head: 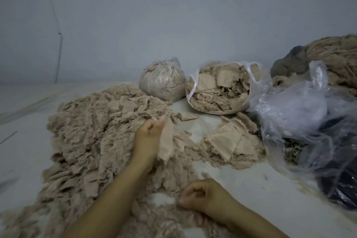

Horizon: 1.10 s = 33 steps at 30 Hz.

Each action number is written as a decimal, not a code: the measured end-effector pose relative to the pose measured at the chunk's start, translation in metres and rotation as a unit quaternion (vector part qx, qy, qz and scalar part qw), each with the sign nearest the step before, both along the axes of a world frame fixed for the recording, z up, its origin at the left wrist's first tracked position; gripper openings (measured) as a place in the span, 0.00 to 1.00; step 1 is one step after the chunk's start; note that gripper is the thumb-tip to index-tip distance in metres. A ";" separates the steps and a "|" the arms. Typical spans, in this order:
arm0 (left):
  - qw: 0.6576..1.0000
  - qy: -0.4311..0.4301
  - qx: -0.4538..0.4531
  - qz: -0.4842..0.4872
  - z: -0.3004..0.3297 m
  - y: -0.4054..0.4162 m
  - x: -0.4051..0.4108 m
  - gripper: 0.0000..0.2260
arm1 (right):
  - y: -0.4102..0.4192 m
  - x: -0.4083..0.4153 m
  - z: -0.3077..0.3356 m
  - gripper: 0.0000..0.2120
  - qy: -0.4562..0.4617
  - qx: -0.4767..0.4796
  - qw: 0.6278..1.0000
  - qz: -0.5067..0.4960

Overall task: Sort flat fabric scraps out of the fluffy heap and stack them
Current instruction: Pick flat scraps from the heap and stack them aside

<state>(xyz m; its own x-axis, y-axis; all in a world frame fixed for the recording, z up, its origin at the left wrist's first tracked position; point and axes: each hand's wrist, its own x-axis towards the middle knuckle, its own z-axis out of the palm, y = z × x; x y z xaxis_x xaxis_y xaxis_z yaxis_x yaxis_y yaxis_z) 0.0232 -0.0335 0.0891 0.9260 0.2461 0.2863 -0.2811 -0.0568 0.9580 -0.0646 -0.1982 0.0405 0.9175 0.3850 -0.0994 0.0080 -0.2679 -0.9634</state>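
A flat beige scrap (165, 139) is pinched at its top edge by the curled fingers of the left hand (147, 133) and hangs over the fluffy heap (87, 133). The stack of flat scraps (229, 141) lies to its right. The right hand (201, 193) is curled low, fingertips against fluff; a grip cannot be told

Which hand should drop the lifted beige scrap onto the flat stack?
Left hand: it already pinches the flat beige fabric scrap. The right hand is curled low, nearer the camera, farther from the stack of flat beige scraps.
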 end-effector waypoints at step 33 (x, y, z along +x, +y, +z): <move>0.902 -0.029 0.419 -0.101 -0.052 0.035 -0.001 0.13 | 0.024 0.056 -0.014 0.11 -0.251 -0.120 0.951 -0.132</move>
<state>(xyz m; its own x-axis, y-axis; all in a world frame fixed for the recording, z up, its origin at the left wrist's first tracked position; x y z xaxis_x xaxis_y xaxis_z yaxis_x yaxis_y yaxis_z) 0.0227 0.0012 0.0368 0.9053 -0.2504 0.3430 -0.4147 -0.6958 0.5865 -0.0082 -0.1738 0.0262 0.9341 0.1551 0.3217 0.3531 -0.5359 -0.7669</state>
